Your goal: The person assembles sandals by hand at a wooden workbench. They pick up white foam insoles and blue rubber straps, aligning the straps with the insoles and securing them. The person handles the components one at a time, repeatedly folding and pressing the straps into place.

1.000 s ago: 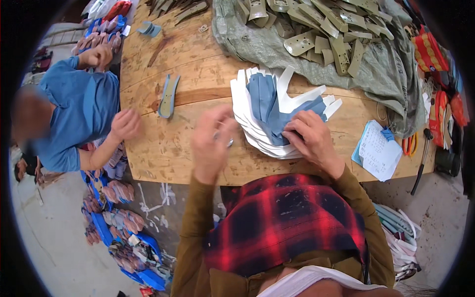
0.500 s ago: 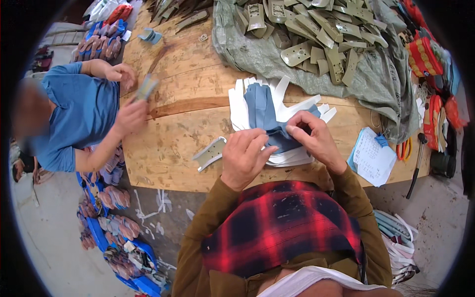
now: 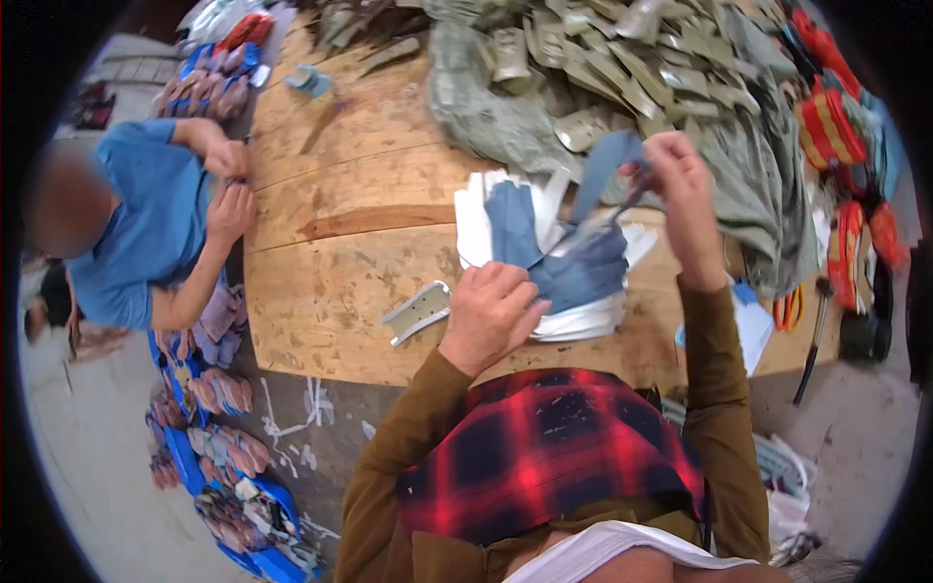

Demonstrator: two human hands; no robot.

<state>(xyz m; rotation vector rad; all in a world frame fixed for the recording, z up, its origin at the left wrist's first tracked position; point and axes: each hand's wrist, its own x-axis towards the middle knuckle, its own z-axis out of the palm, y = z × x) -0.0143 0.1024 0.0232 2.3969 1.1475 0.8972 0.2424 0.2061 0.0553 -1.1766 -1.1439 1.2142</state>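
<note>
Right hand (image 3: 685, 194) clamped on raised flat blue strip (image 3: 604, 177); left hand (image 3: 491, 316) at layered blue-and-white strips (image 3: 581, 277), grip indeterminable. White paper sheet (image 3: 754, 332): writing unreadable.

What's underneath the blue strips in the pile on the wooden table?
White strips show beneath the blue strips, sticking out at the left, right and near edges. The white layer's middle is covered by the blue, and the left hand hides part of the near-left edge.

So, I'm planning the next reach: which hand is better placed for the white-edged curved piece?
Probably the left hand: it is close beside the white-edged curved piece. The right hand is farther away, raised and holding a blue strip.
</note>
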